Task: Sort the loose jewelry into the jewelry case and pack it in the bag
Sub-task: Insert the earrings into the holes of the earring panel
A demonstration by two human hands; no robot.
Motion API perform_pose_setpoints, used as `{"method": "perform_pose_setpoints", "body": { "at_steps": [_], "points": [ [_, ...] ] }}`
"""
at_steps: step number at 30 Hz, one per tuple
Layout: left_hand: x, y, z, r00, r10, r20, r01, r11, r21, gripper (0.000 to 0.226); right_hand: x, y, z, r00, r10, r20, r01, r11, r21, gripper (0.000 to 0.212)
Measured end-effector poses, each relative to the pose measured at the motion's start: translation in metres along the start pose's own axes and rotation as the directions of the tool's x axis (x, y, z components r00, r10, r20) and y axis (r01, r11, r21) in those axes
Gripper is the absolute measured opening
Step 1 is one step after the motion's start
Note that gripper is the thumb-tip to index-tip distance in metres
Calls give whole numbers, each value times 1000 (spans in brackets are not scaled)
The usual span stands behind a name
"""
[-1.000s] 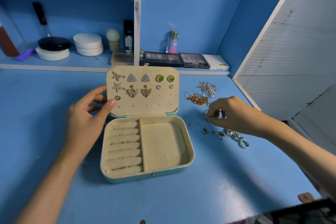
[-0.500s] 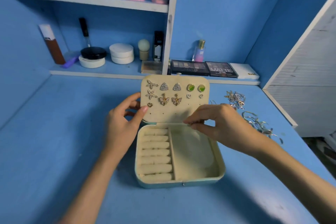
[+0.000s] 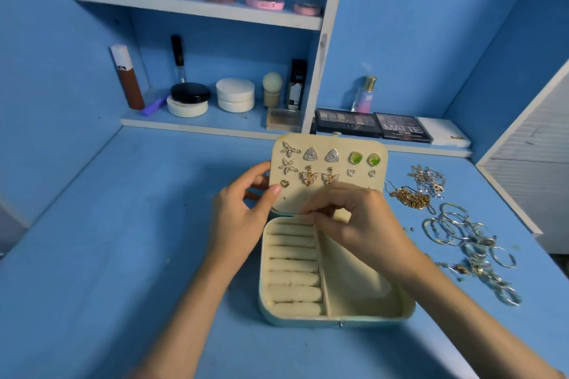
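The jewelry case (image 3: 338, 315) lies open on the blue surface (image 3: 123, 255), its lid (image 3: 357, 144) upright and studded with earrings (image 3: 311, 154). The left hand (image 3: 240, 218) holds the lid at its 9 o'clock edge, grip closed on it, thumb in front. The right hand (image 3: 363, 224) hovers at the lid's 6 o'clock, grip narrowed to a pinch (anything between the fingertips is too small to tell). Loose jewelry (image 3: 462, 237) lies at the case's 3 o'clock.
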State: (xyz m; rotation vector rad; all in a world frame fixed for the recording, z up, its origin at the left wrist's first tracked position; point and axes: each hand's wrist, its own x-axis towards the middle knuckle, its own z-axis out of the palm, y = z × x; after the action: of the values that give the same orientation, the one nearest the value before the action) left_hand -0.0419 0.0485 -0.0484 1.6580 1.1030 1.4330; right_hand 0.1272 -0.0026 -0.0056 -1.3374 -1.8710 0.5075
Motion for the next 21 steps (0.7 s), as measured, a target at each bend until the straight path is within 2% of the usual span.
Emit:
{"method": "perform_pose_setpoints", "body": {
  "at_steps": [7, 11, 17, 19, 21],
  "points": [
    [0, -1, 0, 1000, -9, 0, 9, 1000, -2, 38, -1, 2, 4, 994, 93, 49, -99, 984, 145, 20],
    [0, 0, 1, 1000, -18, 4, 18, 1000, -12, 29, -1, 0, 6, 989, 145, 28, -147, 952, 268, 24],
    [0, 0, -1, 999, -27, 18, 26, 1000, 15, 38, -3, -4, 7, 963, 268, 9, -246, 867, 433, 14],
    [0, 1, -1, 999, -31, 18, 31, 999, 17, 39, -3, -5, 7, 963, 271, -2, -246, 876, 416, 10],
    [0, 0, -1, 999, -32, 17, 32, 999, 15, 40, -3, -4, 7, 968, 249, -32, -226, 922, 315, 9]
  ]
}}
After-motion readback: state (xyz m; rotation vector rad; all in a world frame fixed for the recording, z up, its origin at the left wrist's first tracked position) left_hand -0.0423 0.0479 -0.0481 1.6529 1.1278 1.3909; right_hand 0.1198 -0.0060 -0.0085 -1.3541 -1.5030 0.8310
